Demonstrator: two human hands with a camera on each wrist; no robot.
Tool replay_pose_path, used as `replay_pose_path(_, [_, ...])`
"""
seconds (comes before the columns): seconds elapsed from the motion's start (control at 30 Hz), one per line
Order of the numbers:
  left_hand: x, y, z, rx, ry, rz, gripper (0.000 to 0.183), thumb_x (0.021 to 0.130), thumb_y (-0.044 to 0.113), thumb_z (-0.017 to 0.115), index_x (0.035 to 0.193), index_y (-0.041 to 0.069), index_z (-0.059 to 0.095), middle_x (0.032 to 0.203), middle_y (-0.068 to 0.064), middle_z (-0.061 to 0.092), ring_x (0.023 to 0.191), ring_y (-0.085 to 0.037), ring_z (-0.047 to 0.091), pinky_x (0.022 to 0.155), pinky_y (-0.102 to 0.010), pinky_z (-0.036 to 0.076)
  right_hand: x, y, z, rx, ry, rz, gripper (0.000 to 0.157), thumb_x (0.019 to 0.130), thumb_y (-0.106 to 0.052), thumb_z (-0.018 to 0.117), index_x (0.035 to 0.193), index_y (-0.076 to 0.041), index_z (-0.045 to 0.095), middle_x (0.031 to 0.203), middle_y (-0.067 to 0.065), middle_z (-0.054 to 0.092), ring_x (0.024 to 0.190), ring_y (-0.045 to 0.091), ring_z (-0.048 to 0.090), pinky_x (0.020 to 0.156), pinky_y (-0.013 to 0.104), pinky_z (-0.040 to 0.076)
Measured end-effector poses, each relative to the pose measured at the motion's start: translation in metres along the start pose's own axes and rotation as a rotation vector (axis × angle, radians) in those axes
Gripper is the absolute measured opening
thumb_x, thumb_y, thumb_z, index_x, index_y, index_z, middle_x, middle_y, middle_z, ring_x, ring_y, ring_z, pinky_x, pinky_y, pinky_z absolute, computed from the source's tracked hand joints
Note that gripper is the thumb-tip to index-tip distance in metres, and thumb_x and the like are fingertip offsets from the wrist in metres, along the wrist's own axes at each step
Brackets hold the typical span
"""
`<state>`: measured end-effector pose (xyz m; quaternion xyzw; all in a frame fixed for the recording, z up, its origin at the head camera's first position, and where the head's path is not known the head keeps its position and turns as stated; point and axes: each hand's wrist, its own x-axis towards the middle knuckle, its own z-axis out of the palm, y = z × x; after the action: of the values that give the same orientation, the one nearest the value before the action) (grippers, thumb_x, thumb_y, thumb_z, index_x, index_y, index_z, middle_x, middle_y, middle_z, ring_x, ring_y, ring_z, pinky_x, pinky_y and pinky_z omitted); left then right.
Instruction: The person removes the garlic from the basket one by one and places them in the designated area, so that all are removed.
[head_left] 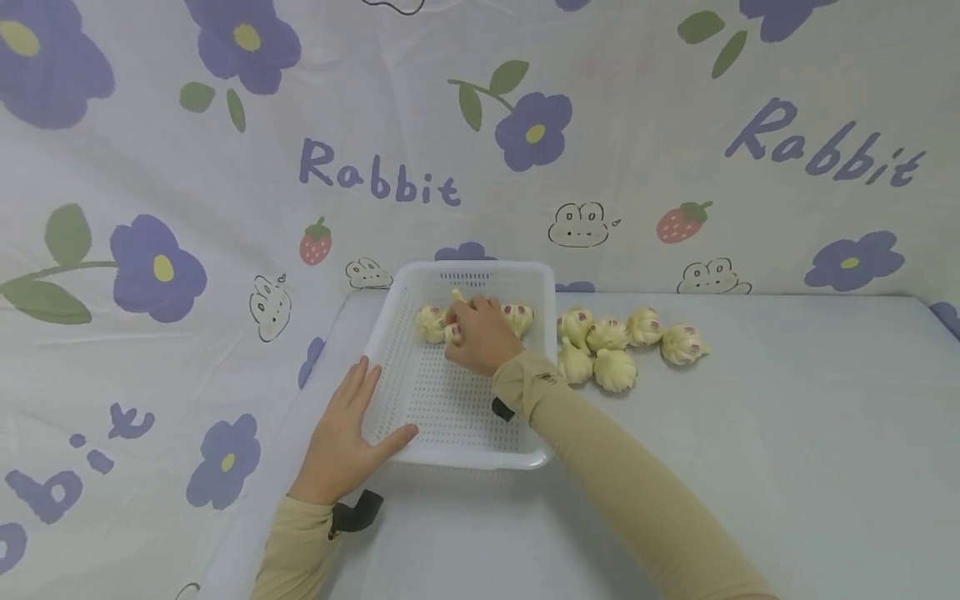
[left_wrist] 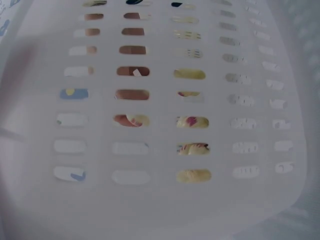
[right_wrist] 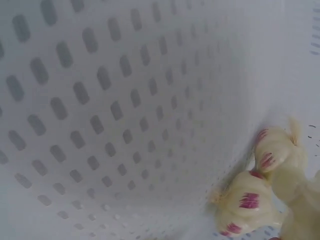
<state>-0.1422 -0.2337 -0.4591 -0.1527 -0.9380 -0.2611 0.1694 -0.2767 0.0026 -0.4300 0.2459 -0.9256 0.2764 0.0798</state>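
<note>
A white plastic basket [head_left: 450, 408] with a slotted bottom holds a few garlic bulbs [head_left: 431, 325] near its far side. My right hand [head_left: 483, 333] reaches into it and grips a garlic bulb [head_left: 453, 334], mostly hidden by the fingers; a pale stem pokes out above them. At the basket's left front corner my left hand [head_left: 345, 433] rests against the rim, fingers straight and thumb spread over the edge. The left wrist view is filled by the basket's slotted wall [left_wrist: 150, 200]. In the right wrist view, garlic bulbs [right_wrist: 247, 202] with purple streaks crowd the lower right.
Several more garlic bulbs [head_left: 615, 369] lie on the pale table [head_left: 787, 458], close to the basket's right side. Behind the table hangs a cloth [head_left: 630, 150] printed with flowers, rabbits and lettering.
</note>
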Motion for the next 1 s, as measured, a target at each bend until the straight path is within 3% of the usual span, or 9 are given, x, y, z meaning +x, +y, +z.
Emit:
replay_pose_path(0.2, [0.002, -0.002, 0.003, -0.019, -0.020, -0.008, 0.098, 0.086, 0.053, 0.078, 0.159, 0.001, 0.039, 0.170, -0.020, 0.028, 0.157, -0.042, 0.026, 0.124, -0.062, 0.028, 0.005, 0.002, -0.003, 0.081, 0.080, 0.020, 0.035, 0.085, -0.016, 0.074, 0.119, -0.010, 0.067, 0.117, 0.012, 0.058, 0.113, 0.031, 0.050, 0.094, 0.042, 0.051])
replay_pose_path(0.43, [0.001, 0.000, 0.002, -0.015, -0.013, -0.007, 0.099, 0.085, 0.052, 0.079, 0.159, -0.001, 0.039, 0.170, -0.021, 0.029, 0.157, -0.042, 0.028, 0.124, -0.062, 0.029, -0.003, -0.009, -0.021, 0.181, 0.102, 0.027, 0.038, 0.084, -0.016, 0.075, 0.121, -0.009, 0.067, 0.125, 0.014, 0.060, 0.120, 0.033, 0.050, 0.102, 0.046, 0.049])
replay_pose_path(0.67, [0.001, 0.001, 0.001, -0.021, -0.002, 0.005, 0.099, 0.084, 0.051, 0.080, 0.158, -0.001, 0.041, 0.169, -0.022, 0.030, 0.156, -0.043, 0.029, 0.123, -0.063, 0.030, -0.011, -0.008, -0.042, 0.242, 0.166, -0.002, 0.037, 0.085, -0.017, 0.076, 0.120, -0.007, 0.069, 0.117, 0.014, 0.061, 0.110, 0.031, 0.051, 0.089, 0.041, 0.048])
replay_pose_path(1.0, [0.001, 0.002, 0.000, -0.001, 0.011, 0.012, 0.099, 0.084, 0.049, 0.081, 0.158, -0.001, 0.040, 0.168, -0.023, 0.031, 0.155, -0.044, 0.030, 0.124, -0.061, 0.030, -0.032, 0.000, -0.068, 0.301, 0.208, 0.024, 0.036, 0.085, -0.015, 0.071, 0.120, -0.010, 0.068, 0.122, 0.012, 0.060, 0.111, 0.030, 0.048, 0.090, 0.042, 0.046])
